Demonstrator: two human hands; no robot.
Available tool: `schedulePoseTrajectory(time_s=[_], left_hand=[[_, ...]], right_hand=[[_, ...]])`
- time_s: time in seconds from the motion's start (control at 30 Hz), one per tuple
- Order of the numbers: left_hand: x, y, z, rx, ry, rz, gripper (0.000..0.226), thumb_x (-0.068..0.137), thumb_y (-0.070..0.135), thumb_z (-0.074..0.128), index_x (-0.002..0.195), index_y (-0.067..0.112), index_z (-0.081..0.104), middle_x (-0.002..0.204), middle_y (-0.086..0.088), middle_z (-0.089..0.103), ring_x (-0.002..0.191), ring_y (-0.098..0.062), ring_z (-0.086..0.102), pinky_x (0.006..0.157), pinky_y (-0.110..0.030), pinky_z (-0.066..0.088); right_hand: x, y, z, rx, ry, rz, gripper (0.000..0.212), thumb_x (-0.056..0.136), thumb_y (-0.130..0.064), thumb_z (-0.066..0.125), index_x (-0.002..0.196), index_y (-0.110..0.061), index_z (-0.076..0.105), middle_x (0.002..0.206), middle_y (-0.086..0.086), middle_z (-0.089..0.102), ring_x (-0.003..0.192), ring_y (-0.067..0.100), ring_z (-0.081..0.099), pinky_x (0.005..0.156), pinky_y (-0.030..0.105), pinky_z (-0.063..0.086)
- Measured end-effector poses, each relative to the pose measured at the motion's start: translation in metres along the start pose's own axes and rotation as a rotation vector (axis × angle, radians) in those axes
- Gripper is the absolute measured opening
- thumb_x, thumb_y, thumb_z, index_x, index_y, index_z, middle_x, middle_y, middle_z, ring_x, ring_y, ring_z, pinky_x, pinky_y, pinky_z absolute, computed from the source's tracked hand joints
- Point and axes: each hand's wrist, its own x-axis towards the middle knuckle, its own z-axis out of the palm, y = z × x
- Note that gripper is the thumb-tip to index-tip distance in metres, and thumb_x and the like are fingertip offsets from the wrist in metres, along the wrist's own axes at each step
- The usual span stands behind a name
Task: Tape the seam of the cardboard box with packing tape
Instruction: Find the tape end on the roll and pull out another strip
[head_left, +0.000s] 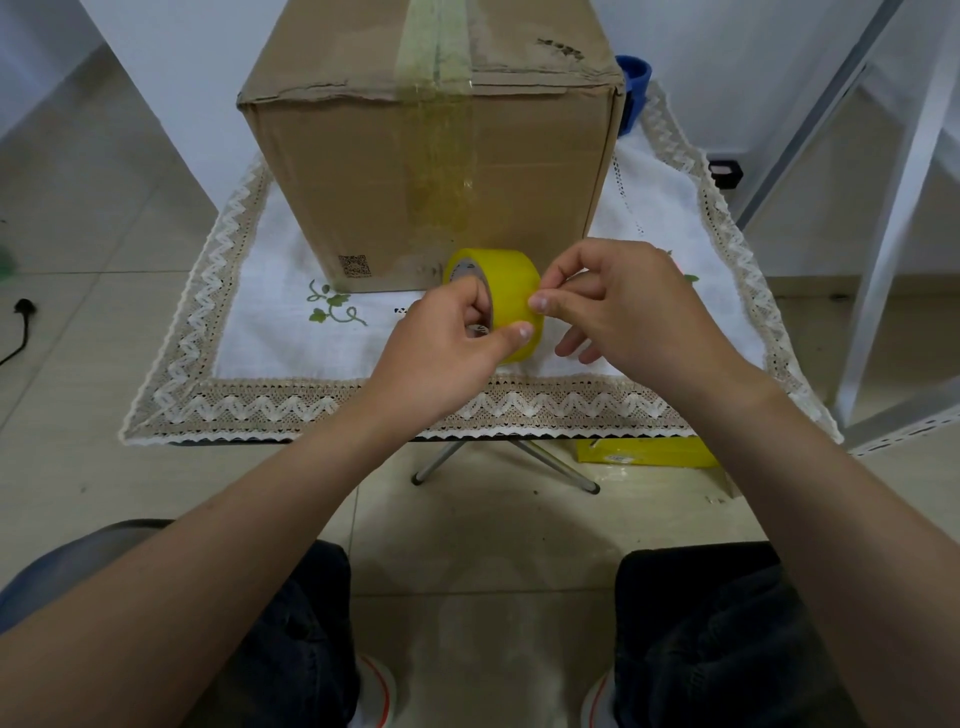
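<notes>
Tiled floor, pale walls. Small folding desk (270, 338) covered by a white cloth with a lace border (311, 405).

Cardboard box (363, 171) stands on the desk towards its far side. It is brown and scuffed, with a square printed code low on the near face. Yellowish clear tape (436, 52) already runs along the top seam and down the middle of the near face, and looks wrinkled there.

Tape roll (511, 280) is yellow and wide, held on edge just above the cloth, close in front of the box's lower right part.

Left hand (441, 343) grips the roll: fingers hooked into the core, thumb pressed on the outer band.

Right hand (639, 306) comes in from the right with thumb and forefinger pinched together on the roll's outer layer. The remaining fingers curl loosely underneath. Cannot tell whether a free end is lifted.

Both forearms are bare and reach forward over the knees.
</notes>
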Motion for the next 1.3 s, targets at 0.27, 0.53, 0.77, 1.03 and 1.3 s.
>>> schedulePoseTrajectory(time_s=[0.27, 0.53, 0.77, 1.03, 1.3], left_hand=[[0.0029, 0.0003, -0.0018, 0.004, 0.017, -0.013, 0.023, 0.091, 0.027, 0.077, 0.091, 0.008, 0.064, 0.078, -0.006, 0.074, 0.067, -0.025, 0.065, 0.074, -0.041, 0.054], [0.0014, 0.0025, -0.0030, -0.025, 0.000, -0.028, 0.034, 0.083, 0.037, 0.077, 0.094, 0.007, 0.065, 0.087, -0.016, 0.076, 0.084, -0.039, 0.072, 0.086, -0.059, 0.057], [-0.0004, 0.0002, -0.0029, -0.031, -0.025, -0.028, 0.037, 0.079, 0.041, 0.074, 0.096, 0.009, 0.068, 0.091, -0.010, 0.078, 0.091, -0.037, 0.075, 0.090, -0.061, 0.058], [0.0038, -0.0010, -0.0029, -0.002, 0.010, -0.021, 0.027, 0.092, 0.029, 0.076, 0.093, 0.006, 0.064, 0.085, -0.017, 0.074, 0.071, -0.030, 0.067, 0.076, -0.050, 0.057], [0.0040, -0.0024, -0.0040, -0.005, 0.002, -0.013, 0.022, 0.091, 0.030, 0.076, 0.094, 0.010, 0.066, 0.089, -0.009, 0.077, 0.090, -0.032, 0.074, 0.089, -0.059, 0.057]], right_hand=[[-0.0017, 0.0016, 0.0035, -0.027, 0.045, -0.042, 0.014, 0.093, -0.027, 0.076, 0.094, -0.023, 0.063, 0.074, -0.013, 0.077, 0.054, 0.016, 0.072, 0.055, 0.037, 0.061], [0.0004, 0.0003, 0.0039, -0.033, 0.034, -0.029, 0.014, 0.092, -0.027, 0.078, 0.090, -0.020, 0.066, 0.072, -0.010, 0.077, 0.055, 0.017, 0.073, 0.060, 0.044, 0.062], [0.0003, 0.0000, 0.0027, 0.022, 0.011, 0.017, 0.014, 0.092, -0.021, 0.079, 0.081, -0.020, 0.069, 0.064, 0.000, 0.075, 0.059, 0.018, 0.075, 0.060, 0.047, 0.064], [-0.0004, 0.0001, 0.0043, -0.022, 0.059, -0.020, 0.019, 0.091, -0.030, 0.078, 0.099, -0.026, 0.061, 0.075, -0.012, 0.077, 0.055, 0.017, 0.072, 0.060, 0.039, 0.062], [-0.0005, 0.0020, 0.0071, -0.043, 0.076, -0.053, 0.014, 0.092, -0.028, 0.078, 0.092, -0.021, 0.066, 0.071, -0.015, 0.076, 0.053, 0.014, 0.072, 0.059, 0.042, 0.061]])
